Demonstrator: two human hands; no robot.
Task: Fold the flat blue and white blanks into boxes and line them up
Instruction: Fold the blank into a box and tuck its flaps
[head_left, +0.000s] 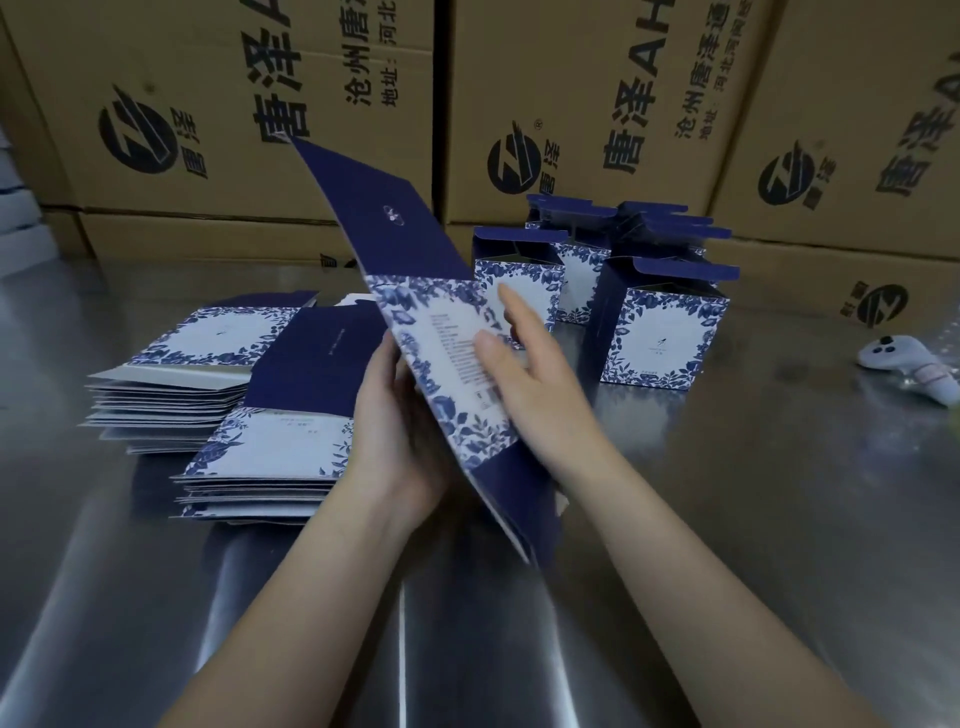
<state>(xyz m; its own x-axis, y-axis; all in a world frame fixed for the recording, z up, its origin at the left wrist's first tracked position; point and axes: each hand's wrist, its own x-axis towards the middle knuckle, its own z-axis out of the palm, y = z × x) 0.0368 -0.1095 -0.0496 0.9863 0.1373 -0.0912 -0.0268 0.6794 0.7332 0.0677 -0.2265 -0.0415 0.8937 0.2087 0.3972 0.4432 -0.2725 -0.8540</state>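
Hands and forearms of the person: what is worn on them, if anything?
The left hand and right hand are bare: no gloves, no rings visible. The left forearm and right forearm show no sleeve, watch or bracelet. The visible nails look short and unpainted.

"唐泽" and "沧州唐泽" on brown cartons

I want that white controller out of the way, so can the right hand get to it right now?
Probably yes. The controller lies on bare table right of the boxes, nothing between it and the right hand, whose straight fingers only rest on the blank the left hand holds.
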